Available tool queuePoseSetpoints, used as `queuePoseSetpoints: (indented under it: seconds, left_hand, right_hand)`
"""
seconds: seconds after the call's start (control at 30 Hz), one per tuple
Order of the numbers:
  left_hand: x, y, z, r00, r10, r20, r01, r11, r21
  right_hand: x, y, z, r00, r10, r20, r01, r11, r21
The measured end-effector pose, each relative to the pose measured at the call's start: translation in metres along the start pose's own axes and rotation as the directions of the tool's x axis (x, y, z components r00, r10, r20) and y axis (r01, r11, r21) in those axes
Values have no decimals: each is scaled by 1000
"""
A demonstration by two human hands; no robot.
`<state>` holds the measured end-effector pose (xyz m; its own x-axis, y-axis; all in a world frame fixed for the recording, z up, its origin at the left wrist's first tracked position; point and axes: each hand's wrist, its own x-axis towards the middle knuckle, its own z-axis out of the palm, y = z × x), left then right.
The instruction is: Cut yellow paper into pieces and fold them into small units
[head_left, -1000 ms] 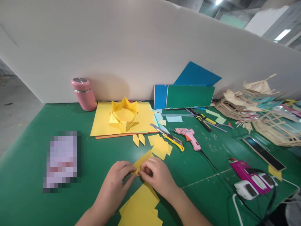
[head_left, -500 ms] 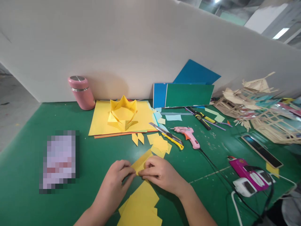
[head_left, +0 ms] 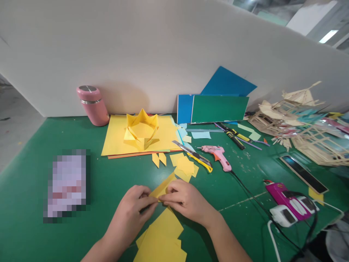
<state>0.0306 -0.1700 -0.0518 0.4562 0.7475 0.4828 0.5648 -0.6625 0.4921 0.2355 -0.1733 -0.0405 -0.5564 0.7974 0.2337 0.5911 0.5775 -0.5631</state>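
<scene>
Both hands pinch one small piece of yellow paper (head_left: 164,186) low over the table, its upper part showing between them. My left hand (head_left: 134,208) has thumb and fingers closed on its left side. My right hand (head_left: 186,199) grips the lower right edge, fingertips almost touching the left ones. Just below lie several overlapping yellow paper sheets (head_left: 162,236). Beyond the hands are small yellow paper squares (head_left: 185,165) and two pointed yellow paper pieces (head_left: 159,160). A folded yellow paper star-shaped ring (head_left: 141,130) stands on a yellow sheet (head_left: 114,140).
A yellow utility knife (head_left: 195,157) and a pink glue gun (head_left: 219,156) lie right of centre; its black cord runs to a magenta power strip (head_left: 289,202). A pink flask (head_left: 94,106) stands back left. Wooden stick models (head_left: 297,120) crowd the right. Blue and green boards (head_left: 219,109) lean on the wall.
The fingertips of both hands have drawn a little closer together on the yellow paper. The view has shifted slightly; the other things lie as before.
</scene>
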Motion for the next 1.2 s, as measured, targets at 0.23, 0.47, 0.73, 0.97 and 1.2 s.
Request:
queuePoseSetpoints:
  seconds: [0.23,0.47,0.73,0.97,1.2]
  left_hand:
    - [2,2,-2,1000,0,9,0,1000,-2]
    - [6,5,-5,1000,23,14,-23,1000,-5]
    - [3,2,-4,999,12,29,-12,1000,5]
    - [6,4,-9,995,51,82,-54,998,33]
    - [9,-2,-21,981,44,187,-59,995,77]
  right_hand:
    - [-1,1,1,1000,0,-10,0,1000,8]
    - [1,1,1,1000,2,-4,-2,1000,-3]
    - [1,0,0,1000,6,-3,-6,1000,-21]
    - [1,-1,0,1000,7,-20,-7,1000,-12]
    - [1,-2,-1,1000,9,-14,-9,1000,-25]
